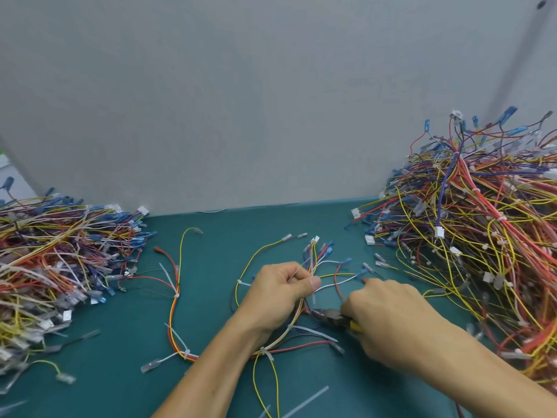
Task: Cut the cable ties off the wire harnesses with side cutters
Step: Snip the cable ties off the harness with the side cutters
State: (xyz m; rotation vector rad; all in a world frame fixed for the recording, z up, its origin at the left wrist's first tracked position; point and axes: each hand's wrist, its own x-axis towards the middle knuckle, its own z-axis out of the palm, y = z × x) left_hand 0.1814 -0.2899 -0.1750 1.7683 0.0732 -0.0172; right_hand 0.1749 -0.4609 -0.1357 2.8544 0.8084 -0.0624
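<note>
Head view: a grey panel stands behind a teal table. The right pile of harnesses, the larger one, rises against the panel at the table's right edge. The left pile lies lower and flatter at the left. Both forearms reach in between them, near the front.

The left hand is curled round a harness, pinching its wires between thumb and forefinger. Above the thumb the wires fan out toward the panel, ending in blue and clear terminals and a small white plug. Below the hand the bundle curves back under the wrist.

The right hand, just beside the left, grips the cutters with fingers curled over the yellow handles. The dark head points left and meets the wires just below the left thumb. Whether the blades are closed on anything, I cannot tell.

A second harness lies on the table between the left pile and the left forearm, apart from both. White ties sit round the held bundle by the wrist, and others round the second harness. A pale loose strip lies at the front edge, between the forearms.
</note>
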